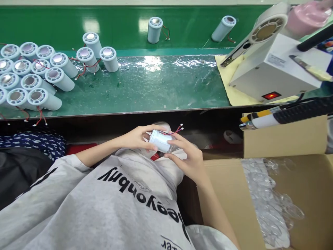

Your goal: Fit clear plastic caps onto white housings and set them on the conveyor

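Observation:
Above my lap, both hands hold a light-blue cylinder (159,140) lying on its side. My left hand (139,138) grips its left end between thumb and fingers. My right hand (187,155) closes on the right end, where something clear and shiny shows, perhaps a plastic cover. Thin red and dark wires with small white plugs stick out past the right fingers. On the green bench, several similar cylinders (59,79) stand or lean in a cluster at the left. Another upright cylinder (155,30) and a tilted cylinder (224,28) are farther back.
A white machine (270,74) with a lit red switch stands on yellow sheeting at the bench's right. Below it hang a black-coiled tool (270,119) and an open cardboard box (226,194) holding clear plastic pieces (273,201). The bench edge (130,113) runs in front of my hands.

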{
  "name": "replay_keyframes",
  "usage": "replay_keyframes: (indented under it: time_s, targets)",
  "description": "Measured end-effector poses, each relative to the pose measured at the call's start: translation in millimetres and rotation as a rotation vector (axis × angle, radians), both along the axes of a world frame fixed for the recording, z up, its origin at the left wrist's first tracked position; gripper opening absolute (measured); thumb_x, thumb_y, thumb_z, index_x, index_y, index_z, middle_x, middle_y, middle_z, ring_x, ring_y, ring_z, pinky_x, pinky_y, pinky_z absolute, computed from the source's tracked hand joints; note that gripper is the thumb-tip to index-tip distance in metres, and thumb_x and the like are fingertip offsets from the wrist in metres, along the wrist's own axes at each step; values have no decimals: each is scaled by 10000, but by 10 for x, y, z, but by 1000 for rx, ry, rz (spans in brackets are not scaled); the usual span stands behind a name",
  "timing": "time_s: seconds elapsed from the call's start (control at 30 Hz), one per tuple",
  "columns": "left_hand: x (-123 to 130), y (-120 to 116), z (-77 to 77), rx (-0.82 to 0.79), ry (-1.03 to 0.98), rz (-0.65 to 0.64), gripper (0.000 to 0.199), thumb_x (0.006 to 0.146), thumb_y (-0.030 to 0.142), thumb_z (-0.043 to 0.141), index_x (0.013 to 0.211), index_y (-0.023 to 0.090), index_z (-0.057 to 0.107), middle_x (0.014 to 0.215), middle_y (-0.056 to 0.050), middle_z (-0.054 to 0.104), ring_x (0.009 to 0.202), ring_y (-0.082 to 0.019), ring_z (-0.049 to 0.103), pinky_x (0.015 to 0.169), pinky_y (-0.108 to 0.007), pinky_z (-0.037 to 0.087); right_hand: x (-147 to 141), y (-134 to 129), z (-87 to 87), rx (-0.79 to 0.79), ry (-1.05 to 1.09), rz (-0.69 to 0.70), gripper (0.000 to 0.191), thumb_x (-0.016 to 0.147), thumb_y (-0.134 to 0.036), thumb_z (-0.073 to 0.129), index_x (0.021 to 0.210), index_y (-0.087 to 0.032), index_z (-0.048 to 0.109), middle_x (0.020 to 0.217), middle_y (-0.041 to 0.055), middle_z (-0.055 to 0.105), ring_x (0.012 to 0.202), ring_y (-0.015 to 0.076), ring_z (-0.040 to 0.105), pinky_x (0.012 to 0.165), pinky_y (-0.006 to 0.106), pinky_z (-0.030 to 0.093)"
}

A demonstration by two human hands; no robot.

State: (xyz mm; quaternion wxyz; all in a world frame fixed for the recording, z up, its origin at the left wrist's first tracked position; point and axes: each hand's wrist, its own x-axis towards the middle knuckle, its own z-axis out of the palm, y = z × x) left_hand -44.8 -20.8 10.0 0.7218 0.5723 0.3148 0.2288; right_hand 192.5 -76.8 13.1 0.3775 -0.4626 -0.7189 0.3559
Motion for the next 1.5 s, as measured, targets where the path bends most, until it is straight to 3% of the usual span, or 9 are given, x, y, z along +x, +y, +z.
replay_keyframes:
  time_s: [0.23, 0.4, 0.63, 0.9, 1.1, 1.5]
  targets:
    - [-51, -3, 62, 215, 2, -68, 731, 730, 269, 860, 1413, 283, 600, 1487, -126, 569, 1340, -308, 568, 1002, -377, 540, 19, -37, 25, -162, 171, 31, 367, 827, -376, 826, 1155, -264, 702, 1287, 94, 709, 1233, 295, 663, 952, 431, 626]
    - [-60, -21, 67, 232, -9, -72, 720, 762, 289, 839, 1433, 290, 579, 1512, -126, 546, 1359, -313, 559, 1051, -410, 522, 10, -30, 66, -306, 240, 3, 432, 798, -436, 839, 1164, -265, 686, 1220, 83, 720, 1131, 273, 698, 908, 411, 644]
    - [-80, -32, 121, 306, 6, -101, 707, 793, 316, 819, 1452, 301, 562, 1518, -112, 538, 1383, -302, 531, 1045, -372, 520, 0, -19, 79, -496, 397, 12, 474, 785, -464, 847, 1162, -262, 642, 1232, 91, 705, 1030, 244, 721, 810, 347, 645]
    - [-97, -20, 88, 382, 31, -117, 685, 796, 307, 808, 1441, 314, 576, 1496, -117, 563, 1412, -337, 501, 1090, -448, 489, -65, 1, 12, -642, 473, -50, 506, 766, -635, 773, 1051, -247, 616, 911, 42, 731, 763, 204, 706, 622, 317, 622]
    - [-92, -20, 88, 399, 22, -121, 671, 820, 313, 791, 1450, 328, 563, 1507, -105, 556, 1417, -322, 502, 1087, -426, 497, -111, 17, -15, -808, 546, -86, 588, 731, -723, 743, 986, -220, 575, 706, -13, 656, 514, 166, 657, 453, 284, 570]
    - [-92, -23, 87, 413, 5, -118, 705, 791, 319, 826, 1447, 339, 568, 1501, -102, 565, 1418, -328, 501, 1113, -443, 477, -184, 27, 2, -895, 599, -65, 683, 685, -835, 693, 916, -213, 528, 533, -34, 611, 383, 152, 597, 317, 205, 431]
